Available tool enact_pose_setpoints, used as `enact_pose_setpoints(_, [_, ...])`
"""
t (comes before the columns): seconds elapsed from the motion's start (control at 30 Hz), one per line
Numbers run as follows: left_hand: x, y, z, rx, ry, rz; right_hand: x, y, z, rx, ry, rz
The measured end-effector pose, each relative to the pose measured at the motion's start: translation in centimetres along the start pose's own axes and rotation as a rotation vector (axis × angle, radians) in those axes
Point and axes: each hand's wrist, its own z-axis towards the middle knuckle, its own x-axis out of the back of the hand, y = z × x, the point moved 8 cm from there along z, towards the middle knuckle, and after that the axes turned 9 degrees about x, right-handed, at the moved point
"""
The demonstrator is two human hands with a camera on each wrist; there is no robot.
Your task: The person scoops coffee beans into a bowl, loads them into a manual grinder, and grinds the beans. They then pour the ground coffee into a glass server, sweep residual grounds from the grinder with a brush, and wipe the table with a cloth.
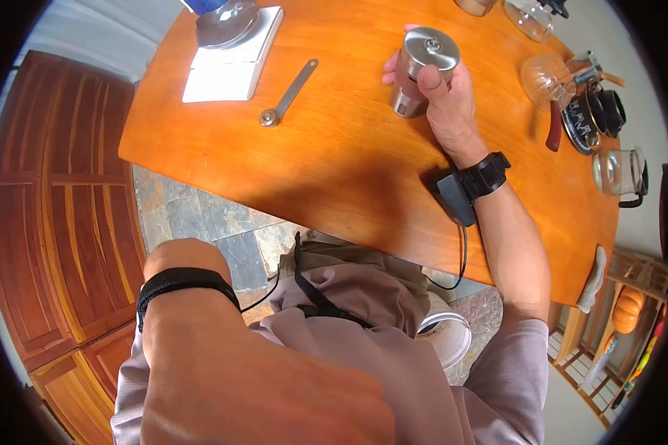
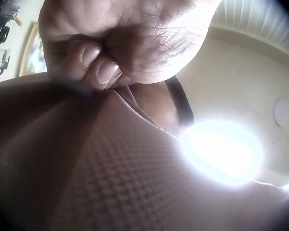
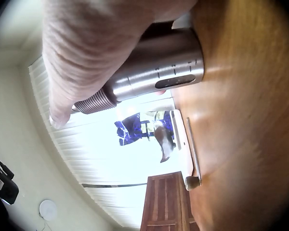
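A steel cylinder with a brown band (image 1: 408, 96) stands upright on the table, its round metal lid facing up. My right hand (image 1: 453, 104) grips it round the band, thumb near the lid's edge. In the right wrist view the cylinder (image 3: 159, 60) shows numbered marks and a slot window, partly covered by my right hand (image 3: 91, 48). My left hand (image 1: 274, 393) is close to the head camera, before my chest. Its curled fingers pinch the shirt fabric (image 2: 120, 159) in the left wrist view, where the hand (image 2: 120, 43) fills the top; the thumb is hidden.
A metal scoop (image 1: 293, 93) lies left of the cylinder, near a white scale (image 1: 226, 74) bearing a metal dish (image 1: 228, 26). Along the right edge are a glass server (image 1: 548, 78), a glass pot (image 1: 617, 172), dark cups (image 1: 608, 111) and a grey cloth (image 1: 592, 280).
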Motion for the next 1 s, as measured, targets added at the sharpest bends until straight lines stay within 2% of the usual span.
enact_pose_setpoints(0.13, [0.5, -0.3, 1.7, 0.031, -0.092, 0.023, 0.0, -0.4, 0.1, 0.071, 0.032, 0.051])
enact_pose_setpoints(0.27, [0.4, -0.2, 2.1, 0.059, -0.178, 0.049, 0.5, 0.0, 0.3, -0.036, 0.069, 0.135])
enact_pose_setpoints(0.33, [1.6, -3.5, -1.2, 0.334, -0.06, 0.02, 1.4, 0.0, 0.5, -0.064, 0.125, 0.194])
enact_pose_setpoints(0.37, [2.3, -5.6, -2.4, 0.472, -0.003, 0.01, 1.1, 0.3, 0.5, -0.12, 0.042, 0.244])
enact_pose_setpoints(0.4, [4.7, -6.2, -2.4, 0.406, 0.272, 0.372, 0.7, 0.4, 0.6, -0.169, -0.045, 0.292])
enact_pose_setpoints(0.43, [6.6, -6.5, -1.8, 0.591, 0.397, 0.768, 0.9, 0.0, 0.7, -0.146, -0.031, 0.295])
enact_pose_setpoints(0.47, [8.2, -7.2, -2.3, 0.719, 0.534, 0.965, 0.8, 0.1, 0.5, -0.191, -0.014, 0.347])
enact_pose_setpoints(0.5, [9.6, -7.1, -1.6, 0.563, 0.591, 1.166, 0.8, 0.2, 0.7, -0.229, -0.001, 0.399])
enact_pose_setpoints(0.53, [10.7, -7.1, -0.8, 0.443, 0.621, 1.307, 0.9, 0.2, 0.6, -0.245, -0.135, 0.55])
enact_pose_setpoints(0.63, [12.8, -8.1, 1.4, 0.355, 0.469, 1.5, 1.6, 0.1, 0.6, -0.22, -0.145, 0.467])
enact_pose_setpoints(0.67, [13.2, -8.2, 2.0, 0.348, 0.445, 1.511, 1.4, -0.3, 0.5, -0.214, -0.19, 0.54])
enact_pose_setpoints(0.73, [13.5, -11.0, 2.7, 0.604, 0.152, 1.451, 0.7, -0.6, 0.2, -0.204, -0.197, 0.505])
enact_pose_setpoints(0.77, [13.6, -11.1, 3.0, 0.603, 0.13, 1.457, 0.5, -0.5, 0.0, -0.213, -0.214, 0.463])
enact_pose_setpoints(0.8, [13.5, -12.1, 3.0, 0.685, 0.015, 1.426, 0.4, 0.3, -0.1, -0.272, -0.339, 0.345])
enact_pose_setpoints(0.83, [13.3, -13.1, 2.7, 0.766, -0.1, 1.388, 0.4, 0.6, -0.2, -0.261, -0.324, 0.355])
enact_pose_setpoints(0.9, [13.7, -13.4, 2.7, 0.808, -0.156, 1.354, -0.4, 1.1, -0.3, -0.186, -0.397, 0.148])
enact_pose_setpoints(0.97, [14.2, -13.4, 2.5, 0.977, -0.173, 1.338, -0.4, 1.0, 0.0, -0.145, -0.361, 0.066])
enact_pose_setpoints(1.0, [14.3, -13.1, 2.5, 0.901, -0.166, 1.366, -0.7, 1.1, -0.2, -0.135, -0.408, -0.069])
